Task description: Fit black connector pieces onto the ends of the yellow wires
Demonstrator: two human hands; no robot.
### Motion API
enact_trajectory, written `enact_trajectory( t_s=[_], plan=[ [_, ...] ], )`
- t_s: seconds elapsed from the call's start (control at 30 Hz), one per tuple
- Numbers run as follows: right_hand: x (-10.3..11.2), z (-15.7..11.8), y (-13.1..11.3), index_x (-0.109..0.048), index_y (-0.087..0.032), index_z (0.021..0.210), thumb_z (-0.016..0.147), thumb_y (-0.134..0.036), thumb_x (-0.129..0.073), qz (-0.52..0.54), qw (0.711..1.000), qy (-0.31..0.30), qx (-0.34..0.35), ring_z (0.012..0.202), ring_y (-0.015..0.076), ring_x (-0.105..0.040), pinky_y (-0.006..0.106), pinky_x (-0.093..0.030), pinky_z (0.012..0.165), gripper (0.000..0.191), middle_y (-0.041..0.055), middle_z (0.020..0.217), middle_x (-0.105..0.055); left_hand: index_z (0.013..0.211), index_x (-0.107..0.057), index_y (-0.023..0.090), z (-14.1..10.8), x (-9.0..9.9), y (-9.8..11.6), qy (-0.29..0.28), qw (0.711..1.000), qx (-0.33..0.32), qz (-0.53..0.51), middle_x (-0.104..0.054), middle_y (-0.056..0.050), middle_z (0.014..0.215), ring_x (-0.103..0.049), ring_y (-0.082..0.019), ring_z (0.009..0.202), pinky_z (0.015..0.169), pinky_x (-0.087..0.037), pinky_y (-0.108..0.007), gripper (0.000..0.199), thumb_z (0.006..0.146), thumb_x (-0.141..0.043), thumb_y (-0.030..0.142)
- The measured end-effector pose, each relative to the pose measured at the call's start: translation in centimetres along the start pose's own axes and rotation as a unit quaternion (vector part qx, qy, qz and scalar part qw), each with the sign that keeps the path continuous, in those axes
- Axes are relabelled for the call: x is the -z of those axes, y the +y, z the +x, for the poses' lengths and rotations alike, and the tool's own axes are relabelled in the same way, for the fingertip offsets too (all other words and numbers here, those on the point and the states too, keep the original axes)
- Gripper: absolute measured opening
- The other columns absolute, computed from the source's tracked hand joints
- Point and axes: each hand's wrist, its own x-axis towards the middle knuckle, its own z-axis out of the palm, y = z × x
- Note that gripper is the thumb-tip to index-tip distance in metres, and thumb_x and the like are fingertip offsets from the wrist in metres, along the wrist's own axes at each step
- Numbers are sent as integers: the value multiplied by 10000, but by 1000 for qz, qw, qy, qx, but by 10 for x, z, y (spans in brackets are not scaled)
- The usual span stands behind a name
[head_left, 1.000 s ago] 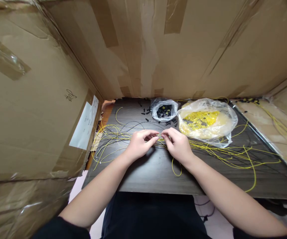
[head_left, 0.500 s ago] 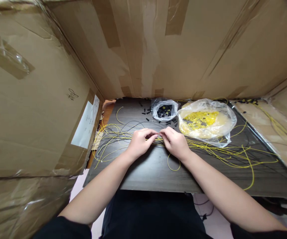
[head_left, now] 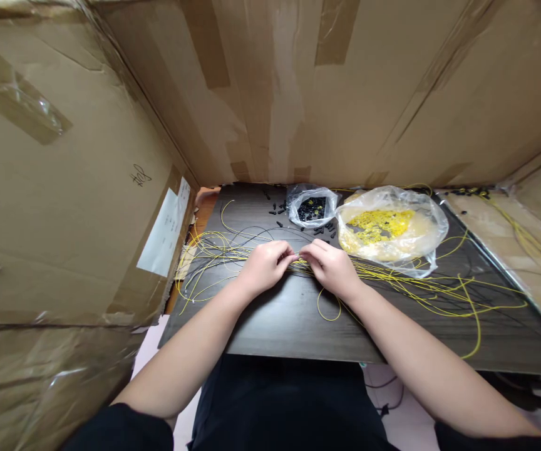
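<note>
My left hand [head_left: 267, 266] and my right hand [head_left: 329, 266] meet fingertip to fingertip over the middle of a long bundle of yellow and black wires [head_left: 383, 272]. The fingers of both are pinched together; whatever lies between them is too small to make out. The wires run left and right under my hands across a dark table [head_left: 270, 326]. Behind my hands stands a small clear bag [head_left: 312, 208] of black parts with a few yellow ones. To its right is a larger clear bag [head_left: 392, 228] of small yellow parts.
Loose black parts [head_left: 330, 228] lie around the small bag. Cardboard walls [head_left: 261, 94] enclose the table at the back and left, with a white paper label [head_left: 163, 232] on the left one. On cardboard at the right are more yellow wires [head_left: 528, 235].
The view has shifted slightly. My fingertips have moved a little against each other and stay over the wires.
</note>
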Motion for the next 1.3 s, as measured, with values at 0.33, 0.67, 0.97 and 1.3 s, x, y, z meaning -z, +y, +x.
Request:
enact_trajectory(
  t_s=[0.33, 0.67, 0.97, 1.3],
  plan=[
    [3, 2, 3, -659, -201, 956, 969, -175, -514, 44, 999, 10, -14, 792, 177, -612, 285, -466, 727, 148, 49, 865, -647, 841, -651, 178, -1, 6, -9, -5, 999, -36, 27, -667, -39, 785, -589, -161, 736, 692, -418, -271, 149, 938, -577, 262],
    [4, 3, -1, -649, -198, 918, 953, -217, -552, 113, 992, 56, -19, 762, 173, -605, 300, -468, 713, 105, 41, 828, -656, 1099, -646, 191, -6, 10, 6, 17, 999, -29, -36, -655, -61, 1042, -605, -112, 684, 712, -478, -267, 275, 906, -632, 386],
    [1, 4, -2, -651, -197, 906, 951, -251, -553, 117, 991, 52, -25, 758, 176, -616, 303, -480, 709, 121, 44, 830, -675, 946, -684, 192, -5, 8, 8, 18, 999, -36, -28, -664, -47, 893, -570, -128, 687, 707, -446, -272, 190, 957, -544, 321],
    [4, 1, -1, -646, -191, 921, 956, -347, -556, 188, 978, -2, -86, 589, 129, -511, 254, -420, 567, 184, 7, 721, -625, 873, -662, 180, -5, 9, 3, 5, 999, -38, -27, -647, -41, 838, -567, -139, 724, 700, -432, -267, 185, 953, -558, 310]
  ],
)
